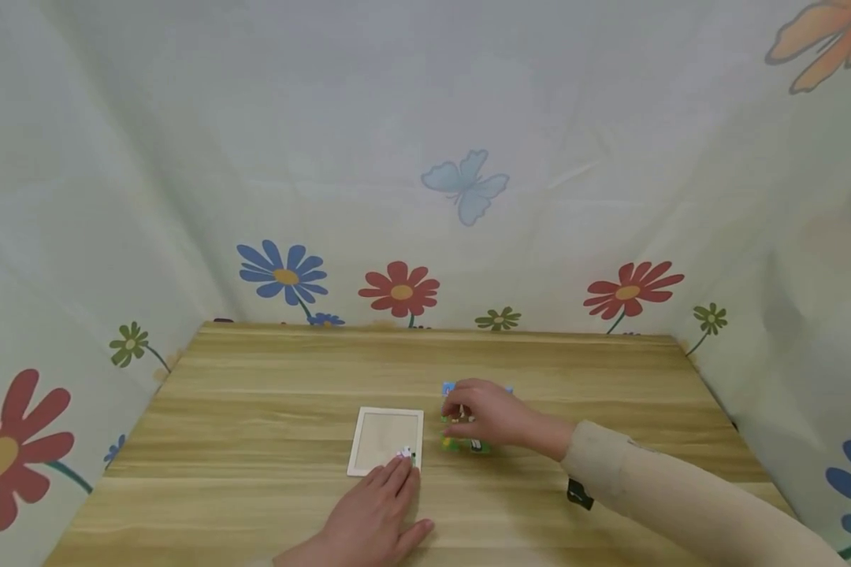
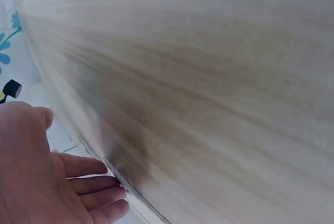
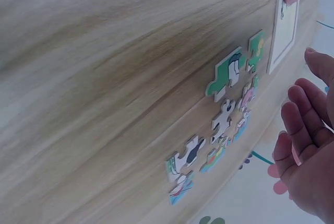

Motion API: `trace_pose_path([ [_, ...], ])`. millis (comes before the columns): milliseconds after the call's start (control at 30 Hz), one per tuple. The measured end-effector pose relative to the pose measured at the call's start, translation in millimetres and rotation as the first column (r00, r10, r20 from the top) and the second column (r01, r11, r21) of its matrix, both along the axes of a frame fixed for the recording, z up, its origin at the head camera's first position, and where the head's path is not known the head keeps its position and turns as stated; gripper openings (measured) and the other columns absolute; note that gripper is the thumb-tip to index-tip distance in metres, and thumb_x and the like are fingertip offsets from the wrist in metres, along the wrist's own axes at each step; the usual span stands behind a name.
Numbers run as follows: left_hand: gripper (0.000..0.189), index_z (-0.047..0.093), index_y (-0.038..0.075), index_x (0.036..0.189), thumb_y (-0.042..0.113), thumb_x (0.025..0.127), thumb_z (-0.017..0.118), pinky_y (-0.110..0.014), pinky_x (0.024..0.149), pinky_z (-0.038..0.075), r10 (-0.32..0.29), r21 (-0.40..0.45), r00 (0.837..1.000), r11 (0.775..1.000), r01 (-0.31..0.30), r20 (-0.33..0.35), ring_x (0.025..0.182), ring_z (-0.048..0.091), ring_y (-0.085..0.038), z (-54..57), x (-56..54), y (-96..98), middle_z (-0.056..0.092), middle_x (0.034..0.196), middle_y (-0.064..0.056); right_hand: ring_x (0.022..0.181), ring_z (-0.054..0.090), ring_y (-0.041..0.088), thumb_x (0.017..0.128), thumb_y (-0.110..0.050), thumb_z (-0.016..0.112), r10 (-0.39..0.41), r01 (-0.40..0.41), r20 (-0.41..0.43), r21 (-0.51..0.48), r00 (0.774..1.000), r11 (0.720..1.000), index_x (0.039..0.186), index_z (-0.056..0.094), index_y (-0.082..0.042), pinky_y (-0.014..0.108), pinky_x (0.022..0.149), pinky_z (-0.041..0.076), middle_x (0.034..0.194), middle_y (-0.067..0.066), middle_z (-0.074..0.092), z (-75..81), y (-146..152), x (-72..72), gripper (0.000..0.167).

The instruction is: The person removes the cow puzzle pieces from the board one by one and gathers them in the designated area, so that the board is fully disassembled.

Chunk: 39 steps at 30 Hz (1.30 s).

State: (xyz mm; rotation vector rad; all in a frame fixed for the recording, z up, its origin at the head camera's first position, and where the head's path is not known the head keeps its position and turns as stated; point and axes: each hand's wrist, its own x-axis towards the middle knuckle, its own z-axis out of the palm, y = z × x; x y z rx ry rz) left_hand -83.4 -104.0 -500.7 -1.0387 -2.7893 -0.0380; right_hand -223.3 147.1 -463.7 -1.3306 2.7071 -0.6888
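Note:
A shallow puzzle tray (image 1: pixel 383 429) with a white border lies on the table. My left hand (image 1: pixel 376 504) rests at its near right corner, fingers straight, the tips on a small white jigsaw piece (image 1: pixel 406 451) there. To the right of the tray, my right hand (image 1: pixel 495 413) hovers over loose jigsaw pieces, partly hiding them in the head view. In the right wrist view its fingers (image 3: pixel 300 122) are loosely bent and hold nothing. Below them lie a green piece (image 3: pixel 222 78), a smaller green piece (image 3: pixel 255 49) and a white-and-black piece (image 3: pixel 223 121).
More pieces, among them a black-and-white one (image 3: pixel 187 153) and a blue-edged one (image 3: pixel 181 188), lie flat on the wooden table (image 1: pixel 255 394). A flower-printed cloth (image 1: pixel 340 197) surrounds the table's back and sides. A black device (image 1: pixel 579 494) sits under the right sleeve.

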Motion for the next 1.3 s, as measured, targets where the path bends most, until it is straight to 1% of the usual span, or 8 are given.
trace_pose_path([
  [200, 0.068, 0.069, -0.001, 0.136, 0.058, 0.109, 0.051, -0.043, 0.108, 0.054, -0.023, 0.007, 0.999, 1.0, 0.024, -0.025, 0.135, 0.063, -0.031, 3.9, -3.3, -2.6, 0.066, 0.143, -0.02, 0.085, 0.068, 0.021, 0.095, -0.024, 0.085, -0.011, 0.011, 0.025, 0.009, 1.0, 1.0, 0.104, 0.079, -0.009, 0.022, 0.075, 0.055, 0.098, 0.003, 0.071, 1.5, -7.1, -2.4, 0.02],
  [333, 0.066, 0.07, -0.002, 0.134, 0.057, 0.109, 0.051, -0.042, 0.107, 0.054, -0.042, 0.013, 0.999, 0.999, 0.042, -0.004, 0.134, 0.064, -0.032, 4.6, -4.1, -3.8, 0.068, 0.14, -0.02, 0.084, 0.069, 0.018, 0.094, -0.023, 0.086, -0.009, 0.009, 0.029, 0.005, 1.0, 1.0, 0.103, 0.079, -0.008, 0.022, 0.075, 0.056, 0.096, 0.002, 0.071, 1.5, -10.5, -3.2, 0.02],
  [500, 0.068, 0.068, -0.002, 0.135, 0.058, 0.109, 0.05, -0.042, 0.109, 0.053, -0.04, 0.002, 0.999, 0.999, 0.04, 0.013, 0.136, 0.062, -0.031, 3.1, -2.3, -3.0, 0.066, 0.143, -0.02, 0.085, 0.068, 0.017, 0.094, -0.027, 0.085, -0.039, 0.037, 0.072, 0.025, 0.997, 0.999, 0.106, 0.079, -0.009, 0.022, 0.076, 0.056, 0.097, 0.002, 0.07, 1.5, -14.7, -3.6, 0.022],
  [733, 0.07, 0.067, -0.002, 0.138, 0.058, 0.11, 0.048, -0.042, 0.11, 0.053, -0.036, 0.005, 0.999, 0.999, 0.036, 0.02, 0.137, 0.061, -0.03, 1.8, -0.7, -3.8, 0.065, 0.145, -0.019, 0.08, 0.064, 0.016, 0.094, -0.025, 0.085, -0.022, 0.021, 0.051, 0.026, 0.998, 0.999, 0.104, 0.079, -0.01, 0.022, 0.071, 0.052, 0.093, 0.001, 0.07, -3.0, -21.7, -5.7, 0.019],
  [900, 0.066, 0.069, -0.002, 0.135, 0.056, 0.109, 0.053, -0.041, 0.108, 0.054, -0.057, 0.031, 0.998, 0.998, 0.058, -0.024, 0.134, 0.063, -0.03, -1.4, 0.4, -5.2, 0.067, 0.141, -0.017, 0.083, 0.065, 0.018, 0.095, -0.025, 0.084, -0.014, 0.012, 0.079, 0.024, 0.997, 1.0, 0.104, 0.08, -0.012, 0.022, 0.074, 0.053, 0.095, -0.002, 0.071, -5.2, -28.2, -4.8, 0.017],
  [1000, 0.064, 0.069, -0.002, 0.134, 0.054, 0.109, 0.054, -0.041, 0.108, 0.054, -0.074, 0.039, 0.996, 0.996, 0.076, -0.044, 0.133, 0.064, -0.03, -2.0, 0.7, -6.7, 0.068, 0.14, -0.017, 0.086, 0.064, 0.016, 0.096, -0.026, 0.083, -0.003, 0.0, 0.095, 0.029, 0.995, 1.0, 0.107, 0.08, -0.012, 0.023, 0.077, 0.053, 0.097, -0.003, 0.071, -6.1, -31.0, -4.0, 0.018],
  [1200, 0.064, 0.067, -0.001, 0.14, 0.053, 0.111, 0.049, -0.043, 0.11, 0.053, -0.111, 0.056, 0.994, 0.992, 0.11, 0.01, 0.139, 0.06, -0.028, 1.0, 0.5, -12.6, 0.064, 0.148, -0.015, 0.091, 0.064, 0.015, 0.097, -0.023, 0.082, 0.034, -0.036, 0.099, 0.019, 0.994, 0.999, 0.109, 0.08, -0.011, 0.025, 0.083, 0.054, 0.103, -0.002, 0.073, -10.2, -38.2, -3.2, 0.017],
  [1300, 0.063, 0.066, -0.001, 0.141, 0.052, 0.111, 0.05, -0.045, 0.11, 0.054, -0.109, 0.072, 0.994, 0.992, 0.107, 0.021, 0.139, 0.06, -0.027, 2.6, 0.2, -19.6, 0.064, 0.148, -0.016, 0.093, 0.065, 0.015, 0.098, -0.024, 0.081, 0.046, -0.05, 0.096, 0.037, 0.994, 0.998, 0.111, 0.08, -0.011, 0.026, 0.086, 0.054, 0.104, -0.002, 0.073, -12.3, -42.5, -2.1, 0.018],
])
